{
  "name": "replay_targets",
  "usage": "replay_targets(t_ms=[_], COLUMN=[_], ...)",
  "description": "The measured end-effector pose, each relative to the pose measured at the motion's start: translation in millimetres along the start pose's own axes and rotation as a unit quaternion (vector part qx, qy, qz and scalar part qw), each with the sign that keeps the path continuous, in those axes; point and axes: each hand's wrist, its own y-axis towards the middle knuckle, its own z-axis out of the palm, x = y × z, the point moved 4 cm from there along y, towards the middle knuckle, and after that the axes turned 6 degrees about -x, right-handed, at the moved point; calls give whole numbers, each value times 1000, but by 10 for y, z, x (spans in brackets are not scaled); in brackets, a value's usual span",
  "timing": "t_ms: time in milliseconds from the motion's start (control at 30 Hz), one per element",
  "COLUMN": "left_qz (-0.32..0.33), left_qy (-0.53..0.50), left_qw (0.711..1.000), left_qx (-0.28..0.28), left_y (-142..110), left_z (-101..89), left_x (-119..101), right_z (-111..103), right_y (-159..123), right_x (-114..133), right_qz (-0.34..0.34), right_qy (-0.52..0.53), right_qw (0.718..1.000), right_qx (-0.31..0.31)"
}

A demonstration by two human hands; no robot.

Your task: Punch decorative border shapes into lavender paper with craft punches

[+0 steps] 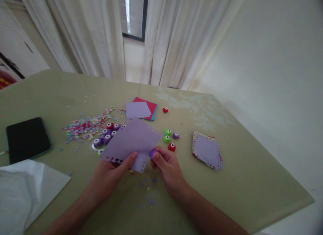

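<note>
My left hand (114,171) grips a sheet of lilac paper (135,137) by its near edge, thumb on top. Small cut-out shapes line several of the sheet's edges. At the sheet's right edge, my right hand (168,166) is closed on a small purple craft punch (152,154), partly hidden by the fingers. Whether the paper sits inside the punch's slot, I cannot tell. Left of the sheet stand several purple and red punches (107,138), some tucked behind it. To the right are green punches (167,138), a purple punch (176,135) and a red punch (172,147).
A heap of coloured paper bits (87,127) lies on the left. Behind the sheet are stacked lilac and red papers (138,109) and another red punch (165,109). Edge-punched papers (206,150) lie right. A black tablet (28,139) and white sheet (30,191) are at left.
</note>
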Motion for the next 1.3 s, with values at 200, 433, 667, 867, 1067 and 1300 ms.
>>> replay_targets(t_ms=[200,433,667,867,1067,1300], left_qz=[3,10,10,9,11,-32], left_qy=[5,-6,-5,23,32,27], left_qw=[1000,1000,1000,1000,999,999], left_qx=[12,1,-2,5,17,0], left_y=[14,14,30,21,34,-42], left_z=[11,-7,2,-3,-3,21], left_x=[-28,-25,-55,-12,30,30], right_z=[20,14,31,55,30,-22], right_y=[-9,-14,-16,-42,-28,14], right_x=[33,52,63,70,77,102], right_qz=[-7,-21,-17,-12,-12,-18], right_qy=[-7,-25,-36,-22,-38,-58], right_qw=[1000,999,999,999,998,998], right_qx=[14,7,26,39,51,17])
